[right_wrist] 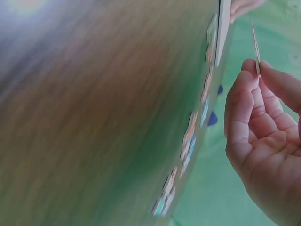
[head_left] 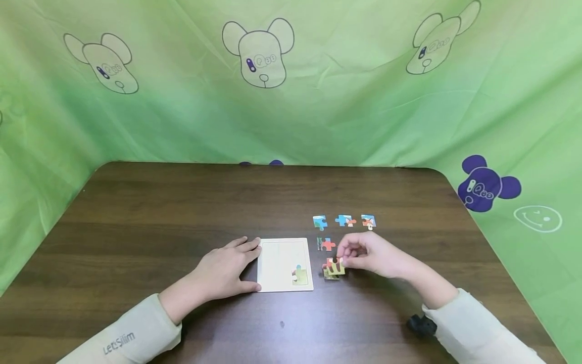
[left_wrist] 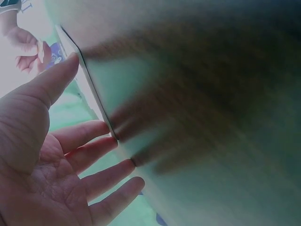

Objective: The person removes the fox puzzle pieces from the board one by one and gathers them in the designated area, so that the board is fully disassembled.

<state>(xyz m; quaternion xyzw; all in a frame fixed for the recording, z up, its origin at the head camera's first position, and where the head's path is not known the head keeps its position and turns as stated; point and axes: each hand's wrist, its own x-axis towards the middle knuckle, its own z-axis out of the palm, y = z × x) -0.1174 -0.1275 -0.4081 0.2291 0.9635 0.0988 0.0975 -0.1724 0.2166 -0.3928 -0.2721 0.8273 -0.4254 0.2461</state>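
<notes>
A pale square puzzle board (head_left: 279,263) lies on the table, with one jigsaw piece (head_left: 300,276) in its lower right corner. Along the board's left edge the left hand (head_left: 227,268) rests with its fingers spread, thumb near the lower corner; the left wrist view also shows these fingertips touching the edge. Right of the board, the right hand (head_left: 370,255) pinches a red and yellow-green jigsaw piece (head_left: 335,267) between thumb and index finger. In the right wrist view that held piece (right_wrist: 255,47) appears edge-on, raised off the table. Beneath it in the head view another piece (head_left: 331,276) is partly hidden.
Loose jigsaw pieces lie behind the right hand: a blue-green one (head_left: 320,221), a blue and orange one (head_left: 345,221), a blue, white and orange one (head_left: 369,221) and a red one (head_left: 326,244). A green printed curtain (head_left: 318,126) hangs behind the brown table (head_left: 182,202).
</notes>
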